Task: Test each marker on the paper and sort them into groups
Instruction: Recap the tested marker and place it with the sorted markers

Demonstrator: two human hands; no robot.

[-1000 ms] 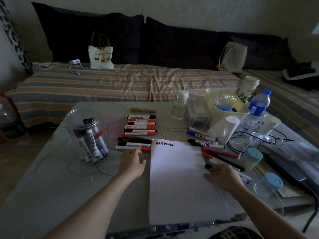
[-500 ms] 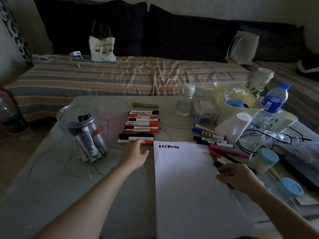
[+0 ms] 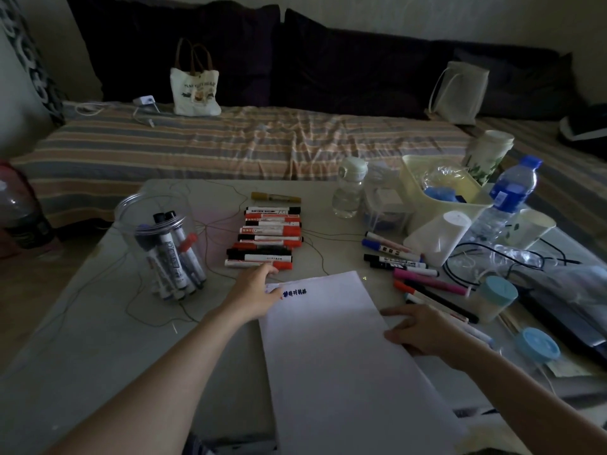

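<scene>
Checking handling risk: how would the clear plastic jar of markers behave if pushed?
The clear plastic jar looks tall and light, so a high push might tip it. The markers lean loosely inside and would probably rattle and shift. On the smooth table it would likely slide.

Blue marks on paper (image 3: 345,349), none legible

The room is dim and grainy. Soft light falls on the paper (image 3: 345,349), the brightest surface; the dark cushions (image 3: 345,60) lose detail. Wide-angle distortion bends the tabletop (image 3: 98,339) edges; focus stays fairly sharp.
</scene>
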